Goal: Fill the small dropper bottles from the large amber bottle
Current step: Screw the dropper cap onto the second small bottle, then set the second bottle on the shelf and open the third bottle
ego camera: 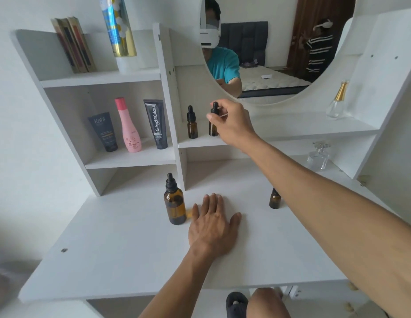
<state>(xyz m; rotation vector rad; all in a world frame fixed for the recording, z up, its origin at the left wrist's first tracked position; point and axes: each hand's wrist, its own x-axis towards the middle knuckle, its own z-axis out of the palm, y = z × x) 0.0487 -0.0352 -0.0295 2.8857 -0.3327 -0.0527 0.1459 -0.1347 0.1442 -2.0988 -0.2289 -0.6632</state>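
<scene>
The large amber bottle (174, 200) with a black dropper cap stands on the white desk (131, 249). My left hand (211, 223) lies flat on the desk just right of it, fingers straight. Up on the middle shelf stand two small amber dropper bottles. My right hand (232, 122) pinches the right one (213, 121) around its neck and cap. The left one (192, 122) stands free beside it. A third small amber bottle (274, 199) stands on the desk to the right, partly hidden behind my right forearm.
A shelf compartment on the left holds a dark tube (104, 131), a pink bottle (128, 126) and a black tube (156, 123). Books (73, 44) and a tall can (118, 26) stand above. A round mirror (268, 47) hangs behind. Clear perfume bottles (337, 101) (318, 156) stand at right.
</scene>
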